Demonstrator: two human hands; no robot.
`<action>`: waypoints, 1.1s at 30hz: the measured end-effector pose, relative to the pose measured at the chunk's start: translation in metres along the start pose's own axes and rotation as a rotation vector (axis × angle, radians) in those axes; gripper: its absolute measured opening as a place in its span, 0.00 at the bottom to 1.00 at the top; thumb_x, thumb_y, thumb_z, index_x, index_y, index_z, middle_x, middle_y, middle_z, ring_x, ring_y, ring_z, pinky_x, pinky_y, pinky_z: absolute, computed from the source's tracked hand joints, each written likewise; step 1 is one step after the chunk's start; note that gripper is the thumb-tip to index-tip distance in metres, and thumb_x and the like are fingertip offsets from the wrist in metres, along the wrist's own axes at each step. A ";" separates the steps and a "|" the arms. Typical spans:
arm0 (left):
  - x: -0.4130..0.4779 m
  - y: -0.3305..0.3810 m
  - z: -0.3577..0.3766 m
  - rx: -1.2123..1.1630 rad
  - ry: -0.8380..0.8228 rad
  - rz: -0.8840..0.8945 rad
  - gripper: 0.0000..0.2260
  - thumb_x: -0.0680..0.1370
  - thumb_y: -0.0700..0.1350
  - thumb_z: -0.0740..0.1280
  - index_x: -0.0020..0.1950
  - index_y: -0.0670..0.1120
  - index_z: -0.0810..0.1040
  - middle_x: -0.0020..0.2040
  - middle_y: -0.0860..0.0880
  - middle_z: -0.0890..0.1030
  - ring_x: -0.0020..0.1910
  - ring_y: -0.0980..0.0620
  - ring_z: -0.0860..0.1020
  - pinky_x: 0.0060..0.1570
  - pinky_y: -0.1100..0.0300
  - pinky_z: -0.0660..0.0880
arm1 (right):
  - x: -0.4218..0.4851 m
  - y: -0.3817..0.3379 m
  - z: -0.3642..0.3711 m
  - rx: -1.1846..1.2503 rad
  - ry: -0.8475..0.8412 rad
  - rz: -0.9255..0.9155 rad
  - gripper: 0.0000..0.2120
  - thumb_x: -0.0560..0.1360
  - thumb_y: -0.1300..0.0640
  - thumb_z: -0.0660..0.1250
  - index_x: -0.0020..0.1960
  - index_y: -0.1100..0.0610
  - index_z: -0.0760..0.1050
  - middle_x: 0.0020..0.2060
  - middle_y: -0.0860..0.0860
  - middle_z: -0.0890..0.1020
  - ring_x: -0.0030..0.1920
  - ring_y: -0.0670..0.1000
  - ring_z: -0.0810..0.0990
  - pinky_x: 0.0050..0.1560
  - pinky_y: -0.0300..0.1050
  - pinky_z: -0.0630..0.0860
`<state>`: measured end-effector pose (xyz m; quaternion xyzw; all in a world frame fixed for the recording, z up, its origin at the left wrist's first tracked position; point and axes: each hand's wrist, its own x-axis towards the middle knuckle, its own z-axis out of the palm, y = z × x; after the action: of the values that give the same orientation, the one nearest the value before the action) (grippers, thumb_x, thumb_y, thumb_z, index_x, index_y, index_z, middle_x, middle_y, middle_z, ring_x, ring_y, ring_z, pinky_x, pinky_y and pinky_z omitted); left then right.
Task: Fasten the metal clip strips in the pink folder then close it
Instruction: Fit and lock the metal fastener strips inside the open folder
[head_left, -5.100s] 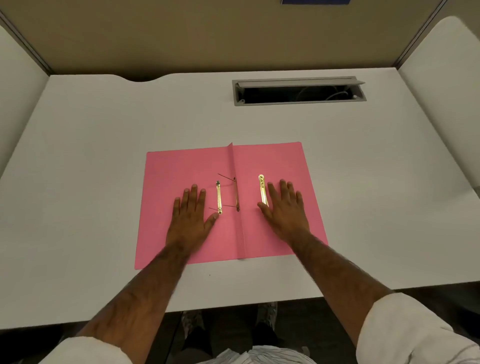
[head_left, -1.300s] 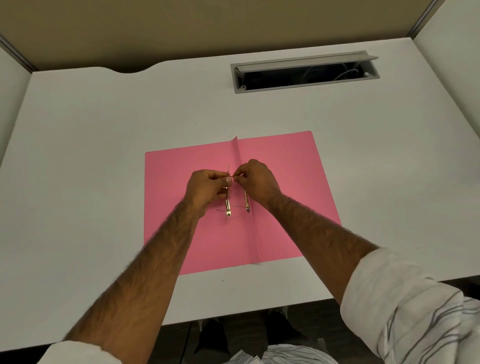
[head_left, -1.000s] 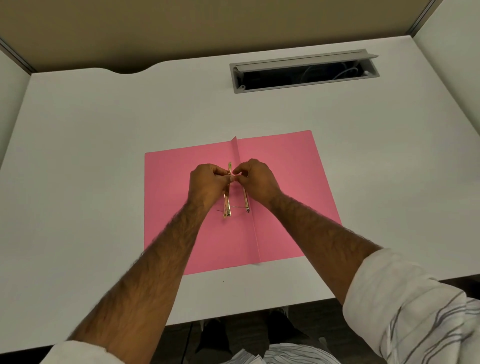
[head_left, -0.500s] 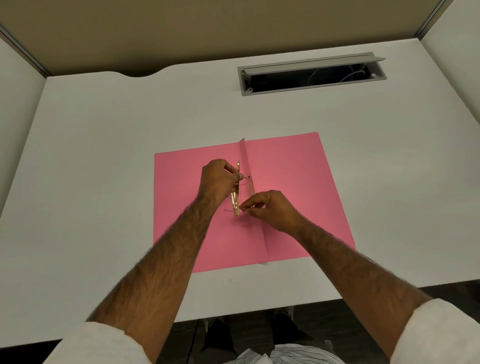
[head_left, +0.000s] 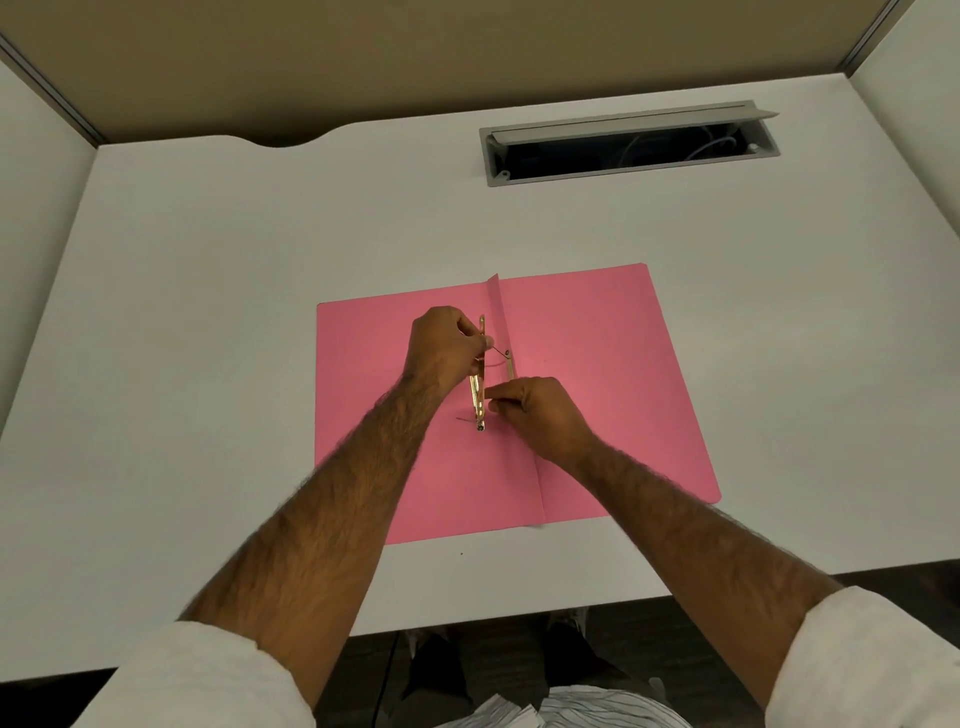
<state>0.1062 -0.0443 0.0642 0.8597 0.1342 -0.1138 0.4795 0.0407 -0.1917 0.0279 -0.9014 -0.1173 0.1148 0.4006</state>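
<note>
White desk (head_left: 208, 322), open pink folder (head_left: 597, 364), left hand (head_left: 441, 348) and right hand (head_left: 540, 410) pinching gold clip strip (head_left: 478, 389)

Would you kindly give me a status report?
Left hand pinching gold clip strip; right hand at its lower end. Pink folder open. Nothing obstructing.

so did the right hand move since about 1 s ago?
Yes. The right hand has dropped from the top end of the metal clip strip to its lower end, toward the person, along the pink folder crease.
</note>
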 end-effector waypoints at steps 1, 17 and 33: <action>-0.001 0.001 0.001 -0.001 -0.001 -0.002 0.08 0.74 0.38 0.75 0.39 0.43 0.78 0.35 0.49 0.83 0.26 0.58 0.82 0.26 0.69 0.76 | 0.000 -0.001 0.000 -0.005 0.000 -0.001 0.11 0.78 0.65 0.66 0.57 0.59 0.83 0.54 0.55 0.86 0.50 0.54 0.84 0.57 0.46 0.78; -0.003 -0.002 0.014 0.012 0.070 -0.010 0.12 0.73 0.39 0.76 0.35 0.47 0.75 0.38 0.45 0.84 0.35 0.48 0.85 0.41 0.50 0.85 | 0.000 0.007 0.002 0.040 0.025 0.031 0.09 0.76 0.63 0.68 0.52 0.57 0.85 0.43 0.55 0.86 0.39 0.50 0.78 0.42 0.45 0.74; -0.006 -0.007 0.028 0.020 0.063 -0.051 0.10 0.73 0.40 0.76 0.42 0.45 0.75 0.43 0.43 0.84 0.36 0.49 0.85 0.39 0.52 0.85 | -0.005 0.008 -0.003 0.190 0.255 0.287 0.06 0.76 0.55 0.71 0.48 0.57 0.80 0.42 0.51 0.81 0.39 0.45 0.77 0.39 0.37 0.71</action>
<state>0.0961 -0.0659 0.0464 0.8639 0.1698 -0.1001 0.4635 0.0381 -0.2006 0.0240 -0.8743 0.0749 0.0664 0.4749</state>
